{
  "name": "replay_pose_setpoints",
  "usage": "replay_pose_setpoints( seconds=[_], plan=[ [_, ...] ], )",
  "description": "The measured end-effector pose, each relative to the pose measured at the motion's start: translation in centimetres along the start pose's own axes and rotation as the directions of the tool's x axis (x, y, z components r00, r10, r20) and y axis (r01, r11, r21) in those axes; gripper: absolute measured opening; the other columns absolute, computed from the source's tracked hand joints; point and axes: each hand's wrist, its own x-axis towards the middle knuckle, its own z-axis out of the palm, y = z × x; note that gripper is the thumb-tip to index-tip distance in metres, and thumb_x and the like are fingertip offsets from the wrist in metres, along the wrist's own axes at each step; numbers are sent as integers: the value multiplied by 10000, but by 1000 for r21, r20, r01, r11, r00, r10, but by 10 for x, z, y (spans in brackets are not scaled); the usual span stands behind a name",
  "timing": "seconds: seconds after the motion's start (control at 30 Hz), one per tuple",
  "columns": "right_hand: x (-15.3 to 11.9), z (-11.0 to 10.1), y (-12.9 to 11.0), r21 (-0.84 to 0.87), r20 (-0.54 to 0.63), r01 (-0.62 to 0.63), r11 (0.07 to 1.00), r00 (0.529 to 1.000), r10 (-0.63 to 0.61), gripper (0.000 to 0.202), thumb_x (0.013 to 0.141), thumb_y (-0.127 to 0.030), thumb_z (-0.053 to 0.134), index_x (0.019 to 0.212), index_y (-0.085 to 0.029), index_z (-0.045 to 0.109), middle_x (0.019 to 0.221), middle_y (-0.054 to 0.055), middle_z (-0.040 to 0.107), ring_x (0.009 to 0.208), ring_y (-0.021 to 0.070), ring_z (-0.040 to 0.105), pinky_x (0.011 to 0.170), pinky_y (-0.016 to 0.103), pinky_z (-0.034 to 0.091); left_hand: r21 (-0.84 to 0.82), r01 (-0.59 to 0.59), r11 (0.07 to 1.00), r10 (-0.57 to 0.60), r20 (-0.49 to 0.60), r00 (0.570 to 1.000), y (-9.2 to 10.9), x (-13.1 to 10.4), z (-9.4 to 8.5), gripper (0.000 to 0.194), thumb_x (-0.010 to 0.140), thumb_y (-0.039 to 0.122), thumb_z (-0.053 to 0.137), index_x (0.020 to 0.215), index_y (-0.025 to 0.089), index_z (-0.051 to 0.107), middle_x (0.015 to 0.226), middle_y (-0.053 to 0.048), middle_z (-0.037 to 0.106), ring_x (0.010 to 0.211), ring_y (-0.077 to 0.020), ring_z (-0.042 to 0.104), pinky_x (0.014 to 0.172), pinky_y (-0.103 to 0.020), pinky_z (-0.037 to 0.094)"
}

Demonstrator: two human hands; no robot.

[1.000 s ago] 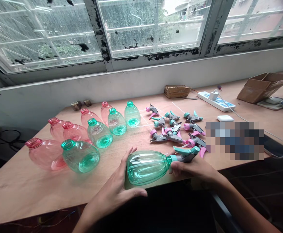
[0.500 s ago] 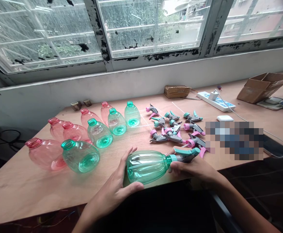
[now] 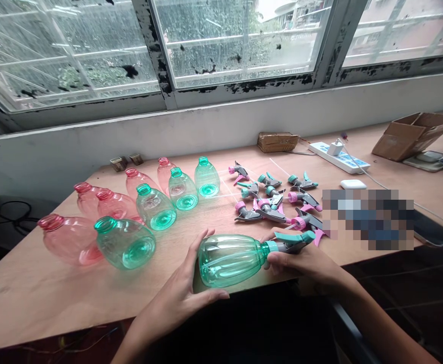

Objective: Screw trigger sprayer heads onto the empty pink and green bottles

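Note:
A clear green spray bottle (image 3: 231, 260) lies sideways between my hands near the table's front edge, a thin tube showing inside it. My left hand (image 3: 191, 280) cups the base, its thumb below and fingers behind. At the neck, my right hand (image 3: 301, 263) pinches the teal collar of the grey-and-teal trigger sprayer (image 3: 292, 242); its other fingers are partly hidden behind. To the left stand several open-necked bottles, green ones (image 3: 126, 245) and pink ones (image 3: 72, 240). Beyond my right hand lies a group of loose trigger sprayers (image 3: 272, 207) with pink or teal collars.
A white power strip (image 3: 339, 157) with a plugged-in charger, a white earphone case (image 3: 353, 184) and a phone (image 3: 434, 225) lie to the right. An open cardboard box (image 3: 407, 134) stands farther back. A small brown package (image 3: 277, 142) sits by the wall under the windows.
My left thumb has straightened slightly along the bottle's lower side. The tube inside the bottle shows at a different slant. Both hands stay in nearly the same place.

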Motion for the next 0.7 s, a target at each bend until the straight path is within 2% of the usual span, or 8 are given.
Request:
replay_pose_setpoints(
  seconds=[0.17, 0.37, 0.5, 0.7],
  plan=[
    [-1, 1, 0, 21, 1, -14, 1000, 1000, 14, 247, 917, -396, 788, 980, -187, 674, 764, -13, 705, 683, 135, 602, 652, 246, 474, 11, -16, 1000, 16, 5, 1000, 2, 0, -1, 1001, 902, 473, 763, 1631, 462, 77, 1768, 10, 200, 1628, -282, 207, 1331, -474, 209],
    [0, 1, -2, 31, 7, 6, 999, 1000, -7, 251, 911, -396, 791, 999, -196, 669, 762, -16, 709, 669, 139, 601, 665, 261, 476, 15, -13, 1000, 14, -13, 1000, 3, 0, 0, 1004, 902, 460, 764, 1652, 399, 98, 1755, -53, 246, 1609, -336, 256, 1317, -530, 236],
    [0, 2, -6, 9, 0, -7, 1000, 1000, 7, 275, 900, -429, 793, 966, -187, 678, 736, -14, 685, 677, 152, 601, 665, 274, 474, 22, -12, 1000, 12, -15, 1000, 2, -1, 0, 1006, 899, 464, 767, 1651, 413, 100, 1759, -42, 236, 1612, -341, 247, 1314, -544, 243],
    [-1, 4, -11, 15, -3, -30, 999, 1000, 30, 329, 879, -453, 807, 1021, -199, 655, 743, -12, 697, 674, 154, 595, 659, 277, 469, 20, -17, 1000, 18, -26, 999, 3, -1, 0, 996, 899, 459, 768, 1654, 403, 121, 1749, -46, 267, 1603, -348, 270, 1310, -547, 255]
  ],
)
